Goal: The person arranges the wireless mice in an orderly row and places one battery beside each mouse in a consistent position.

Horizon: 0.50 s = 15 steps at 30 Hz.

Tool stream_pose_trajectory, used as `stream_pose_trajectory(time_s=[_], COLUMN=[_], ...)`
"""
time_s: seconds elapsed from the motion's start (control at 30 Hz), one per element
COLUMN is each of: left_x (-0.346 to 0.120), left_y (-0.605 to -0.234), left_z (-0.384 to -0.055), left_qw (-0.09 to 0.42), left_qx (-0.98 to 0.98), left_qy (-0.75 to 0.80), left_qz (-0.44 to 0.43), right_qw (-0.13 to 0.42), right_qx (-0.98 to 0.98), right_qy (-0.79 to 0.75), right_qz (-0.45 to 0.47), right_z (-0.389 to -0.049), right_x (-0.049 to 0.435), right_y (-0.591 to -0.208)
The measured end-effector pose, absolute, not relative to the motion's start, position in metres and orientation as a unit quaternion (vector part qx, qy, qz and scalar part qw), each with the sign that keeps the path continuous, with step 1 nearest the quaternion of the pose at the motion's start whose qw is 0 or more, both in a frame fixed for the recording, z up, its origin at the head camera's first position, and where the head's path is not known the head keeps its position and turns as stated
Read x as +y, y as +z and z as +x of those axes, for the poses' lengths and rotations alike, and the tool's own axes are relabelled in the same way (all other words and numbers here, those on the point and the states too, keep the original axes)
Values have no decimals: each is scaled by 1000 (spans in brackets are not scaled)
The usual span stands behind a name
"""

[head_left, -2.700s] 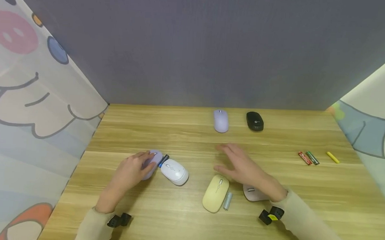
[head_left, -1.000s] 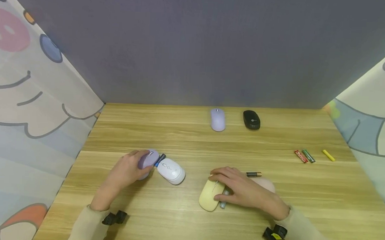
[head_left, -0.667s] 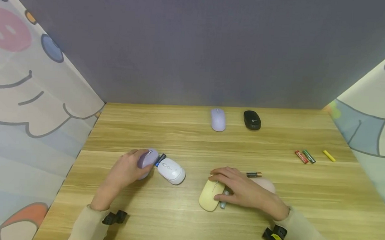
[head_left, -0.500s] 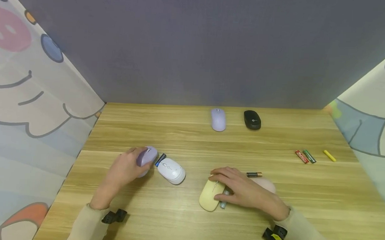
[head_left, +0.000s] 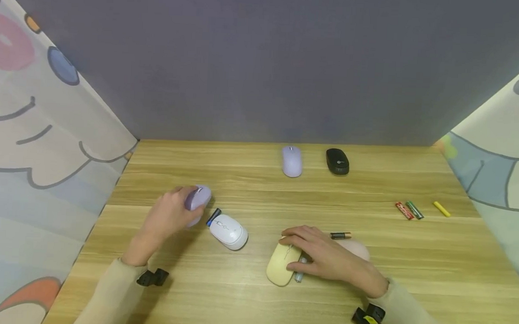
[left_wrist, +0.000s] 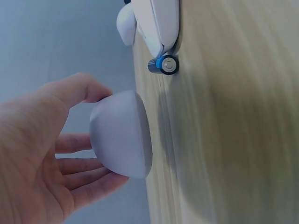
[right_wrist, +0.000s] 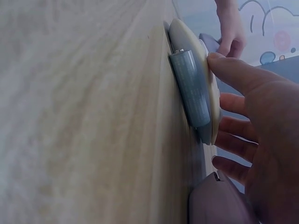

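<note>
The rounded lavender plastic mouse (head_left: pixel 201 196) has moved farther out: the left grip (head_left: pixel 167 216), closed to its width, pinches its sides, the best hold for something probably light, stiff and slick, seemingly just above the wood-grain table (head_left: pixel 219 295). The right grip (head_left: pixel 325 254) curls round a pale-yellow plastic mouse (head_left: pixel 279 269).

Lavender computer mouse (head_left: pixel 198 199) was held just above the wooden tabletop (head_left: pixel 249 190); pale-yellow computer mouse (head_left: pixel 280 268) rested on it.
Lavender: rounded shell, scroll wheel upward, positioned left. Yellow: low oval shell, wheel upward, lay near centre, front end pointing away and slightly right.
</note>
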State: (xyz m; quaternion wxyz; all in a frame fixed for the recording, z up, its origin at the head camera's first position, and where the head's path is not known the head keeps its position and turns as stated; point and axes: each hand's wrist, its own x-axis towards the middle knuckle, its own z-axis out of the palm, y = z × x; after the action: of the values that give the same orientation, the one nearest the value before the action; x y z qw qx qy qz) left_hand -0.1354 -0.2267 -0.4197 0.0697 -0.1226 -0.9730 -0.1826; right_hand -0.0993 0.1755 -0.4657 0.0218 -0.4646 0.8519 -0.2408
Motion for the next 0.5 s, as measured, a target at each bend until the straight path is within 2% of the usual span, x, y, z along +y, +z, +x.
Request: stream_pose_trajectory(time_s=[0.5], left_x=[-210], left_y=[-415], left_z=[-191], left_qw=[25], left_qx=[-977], left_qy=[-200], left_qz=[-70], right_qw=[37], right_qx=[854], right_qy=[-251], right_qz=[-454], right_z=[-99], right_x=[174], right_y=[-463])
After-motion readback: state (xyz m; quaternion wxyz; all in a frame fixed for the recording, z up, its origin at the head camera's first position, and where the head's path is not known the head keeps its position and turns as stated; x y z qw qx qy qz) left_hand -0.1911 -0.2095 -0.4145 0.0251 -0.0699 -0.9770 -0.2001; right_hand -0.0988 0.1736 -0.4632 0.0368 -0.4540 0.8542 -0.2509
